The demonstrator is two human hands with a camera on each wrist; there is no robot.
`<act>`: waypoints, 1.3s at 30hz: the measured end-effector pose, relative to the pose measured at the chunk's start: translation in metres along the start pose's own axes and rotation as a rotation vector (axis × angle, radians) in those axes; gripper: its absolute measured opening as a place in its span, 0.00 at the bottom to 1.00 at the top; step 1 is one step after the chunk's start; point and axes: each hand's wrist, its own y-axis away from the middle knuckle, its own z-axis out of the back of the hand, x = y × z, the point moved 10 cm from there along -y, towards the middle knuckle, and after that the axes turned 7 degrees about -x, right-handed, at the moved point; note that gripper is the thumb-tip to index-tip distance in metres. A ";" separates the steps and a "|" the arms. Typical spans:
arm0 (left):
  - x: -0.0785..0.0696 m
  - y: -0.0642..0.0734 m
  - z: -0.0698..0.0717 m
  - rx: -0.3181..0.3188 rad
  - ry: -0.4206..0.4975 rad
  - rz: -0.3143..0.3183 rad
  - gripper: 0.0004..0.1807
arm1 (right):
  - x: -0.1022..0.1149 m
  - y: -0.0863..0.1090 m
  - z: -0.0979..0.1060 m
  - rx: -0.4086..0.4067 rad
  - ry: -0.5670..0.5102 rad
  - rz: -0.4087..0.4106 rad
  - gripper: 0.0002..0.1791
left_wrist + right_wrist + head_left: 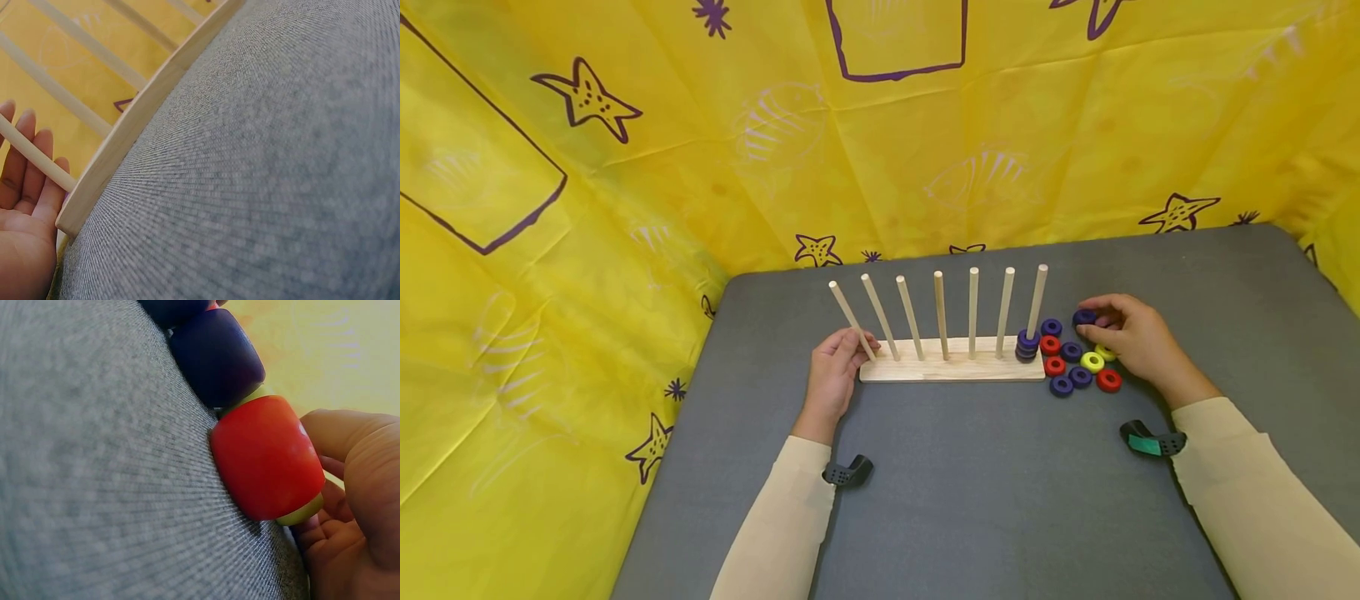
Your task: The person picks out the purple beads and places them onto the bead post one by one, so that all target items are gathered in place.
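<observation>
A wooden rack [955,369] with several upright pegs stands on the grey table. My left hand [835,371] is at the rack's left end; in the left wrist view its fingers [28,156] extend loosely behind the end peg [37,156], close to the base. A short stack of blue rings [1027,346] sits low on the rightmost peg. To the right of the rack, my right hand [1131,333] pinches a blue ring [1084,317] between thumb and fingers. In the right wrist view, a red ring [269,459] hides part of that hand's grasp.
Loose red rings [1108,381], blue rings [1062,386] and yellow rings [1092,362] lie in a cluster between the rack and the right hand. A yellow patterned cloth [880,167] hangs behind and to the left of the grey table [970,500].
</observation>
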 end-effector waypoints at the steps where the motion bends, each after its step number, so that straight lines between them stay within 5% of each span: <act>1: 0.000 0.000 0.000 0.000 0.000 0.000 0.15 | -0.001 0.000 0.000 0.000 0.000 -0.007 0.19; 31: -0.002 0.000 -0.002 0.000 -0.016 0.001 0.16 | 0.002 0.000 0.009 -0.066 -0.016 -0.015 0.19; 39: -0.001 0.000 -0.001 0.001 -0.011 -0.001 0.18 | -0.001 0.001 0.009 -0.066 -0.034 -0.084 0.24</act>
